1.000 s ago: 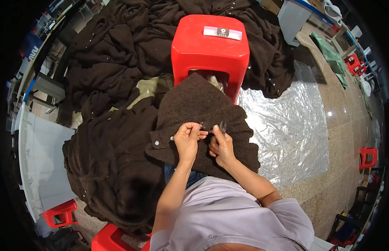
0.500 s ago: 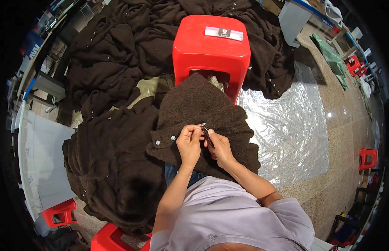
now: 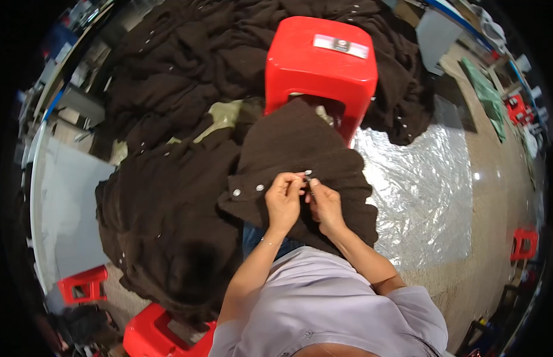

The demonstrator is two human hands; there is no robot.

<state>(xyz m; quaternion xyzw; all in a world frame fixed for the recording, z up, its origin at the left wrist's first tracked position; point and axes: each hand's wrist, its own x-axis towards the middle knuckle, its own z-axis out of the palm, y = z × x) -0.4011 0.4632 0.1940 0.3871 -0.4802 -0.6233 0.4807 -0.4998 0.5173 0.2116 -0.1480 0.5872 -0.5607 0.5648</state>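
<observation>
A dark brown knitted garment [image 3: 297, 140] lies over my lap, its far end resting against the red stool in front of me. Shiny round buttons [image 3: 260, 188] run along its edge, and another button [image 3: 308, 172] sits right at my fingertips. My left hand [image 3: 283, 202] is closed in a pinch on the garment's edge beside that button. In my right hand [image 3: 327, 208] is a slim dark tool that looks like thread snips [image 3: 308, 181], its tip by the button. My fingers hide most of the tool.
A red stool [image 3: 321, 65] stands ahead with a flat packet [image 3: 342, 46] on top. Heaps of brown garments [image 3: 175, 220] lie to the left and beyond. Clear plastic sheeting [image 3: 419, 196] covers floor on the right. Another red stool [image 3: 163, 333] is at lower left.
The view has shifted, so the scene sits slightly further right. My hands stay together at the same button; the dark tool's tip is now closer to it.
</observation>
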